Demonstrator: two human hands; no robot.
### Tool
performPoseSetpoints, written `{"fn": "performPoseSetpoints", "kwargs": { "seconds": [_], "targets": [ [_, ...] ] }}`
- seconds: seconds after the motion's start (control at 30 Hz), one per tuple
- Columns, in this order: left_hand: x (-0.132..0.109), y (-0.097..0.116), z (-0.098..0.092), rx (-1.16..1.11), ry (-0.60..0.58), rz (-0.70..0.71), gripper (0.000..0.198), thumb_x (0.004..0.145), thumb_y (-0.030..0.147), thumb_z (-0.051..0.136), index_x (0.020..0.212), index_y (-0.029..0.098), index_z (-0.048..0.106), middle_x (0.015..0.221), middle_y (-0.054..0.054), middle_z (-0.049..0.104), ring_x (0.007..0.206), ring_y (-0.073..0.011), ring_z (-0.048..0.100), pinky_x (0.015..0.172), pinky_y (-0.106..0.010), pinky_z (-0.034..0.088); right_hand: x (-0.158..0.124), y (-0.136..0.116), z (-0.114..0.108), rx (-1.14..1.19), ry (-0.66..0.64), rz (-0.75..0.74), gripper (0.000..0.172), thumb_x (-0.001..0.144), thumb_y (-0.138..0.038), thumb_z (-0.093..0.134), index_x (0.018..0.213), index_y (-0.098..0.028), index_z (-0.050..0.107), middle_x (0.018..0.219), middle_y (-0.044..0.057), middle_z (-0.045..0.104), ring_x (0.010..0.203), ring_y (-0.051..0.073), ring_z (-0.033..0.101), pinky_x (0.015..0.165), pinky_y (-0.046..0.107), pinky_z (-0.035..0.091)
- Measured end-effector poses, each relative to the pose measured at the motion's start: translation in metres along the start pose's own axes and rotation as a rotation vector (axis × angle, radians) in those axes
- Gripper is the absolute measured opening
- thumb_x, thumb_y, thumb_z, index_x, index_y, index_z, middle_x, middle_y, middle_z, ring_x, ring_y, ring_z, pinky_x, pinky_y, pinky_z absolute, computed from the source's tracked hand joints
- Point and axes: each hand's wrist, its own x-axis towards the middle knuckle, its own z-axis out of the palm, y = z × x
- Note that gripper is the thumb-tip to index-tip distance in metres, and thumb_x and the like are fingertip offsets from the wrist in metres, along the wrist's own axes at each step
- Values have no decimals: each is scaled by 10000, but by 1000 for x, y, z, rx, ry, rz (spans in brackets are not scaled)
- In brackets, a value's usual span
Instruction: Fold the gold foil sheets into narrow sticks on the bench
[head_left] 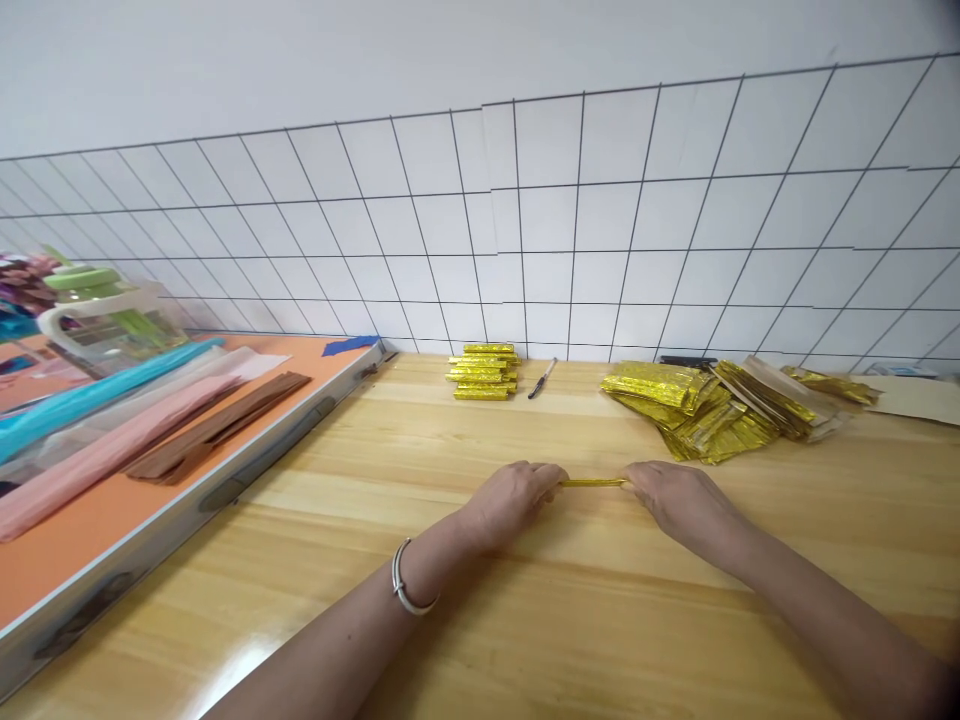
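A narrow strip of shiny gold foil paper (592,483) stretches level between my two hands, just over the wooden table. My left hand (514,500), with a silver bangle on its wrist, pinches the strip's left end. The right end is pinched by my right hand (667,495). Fingers cover both ends of the strip. Behind my left hand, a small stack of folded gold foil pieces (484,372) lies near the wall. Beyond my right hand is a loose heap of flat gold foil sheets (697,405).
A pen (543,378) lies beside the stack. On the left, a raised orange board (277,425) with a metal edge carries brown paper strips (217,430), pink (142,420) and blue rolls (105,398), and a clear green-lidded jug (112,315). A tiled wall (547,220) bounds the back.
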Motion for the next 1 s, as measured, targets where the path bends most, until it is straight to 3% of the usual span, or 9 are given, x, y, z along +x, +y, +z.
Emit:
{"fn": "performPoseSetpoints", "kwargs": {
  "seconds": [0.2,0.4,0.5,0.67,0.83,1.0],
  "targets": [
    [-1,0,6,-190,21,-198,157,876,237,373,789,187,494,602,21,531,510,-107,464,501,-203,317,-1,4,-5,102,80,22,242,907,-307,381,732,-201,510,678,15,588,641,153,547,582,250,371],
    [9,35,23,-1024,172,-251,312,890,411,374,711,170,459,562,6,574,515,-103,501,552,-212,370,6,-9,-21,792,303,221,284,865,-442,439,741,-201,521,613,-26,515,560,123,494,533,236,398],
    [16,59,26,-1355,272,-299,305,843,462,446,783,163,450,590,-8,599,502,-117,554,513,-213,350,15,-31,-17,1051,282,175,276,818,-460,508,761,-191,538,648,-18,527,558,120,506,512,238,421],
    [19,70,11,-1443,453,-329,367,792,516,521,783,154,461,638,-14,596,505,-113,566,511,-214,346,34,-66,-15,1134,325,127,357,809,-495,498,623,-190,511,702,10,538,519,114,524,441,238,437],
    [19,61,-19,-1407,676,-267,307,826,451,524,768,157,454,593,18,548,502,-93,529,546,-218,359,64,-91,-44,1327,313,89,325,829,-480,489,665,-200,463,496,-77,425,316,69,412,352,224,410],
    [22,53,-38,-1391,788,-193,299,833,421,532,731,156,440,540,33,514,469,-78,486,535,-210,368,90,-112,-63,1448,271,93,310,832,-506,473,779,-202,487,416,-105,399,219,72,341,229,183,239]
  ]
}}
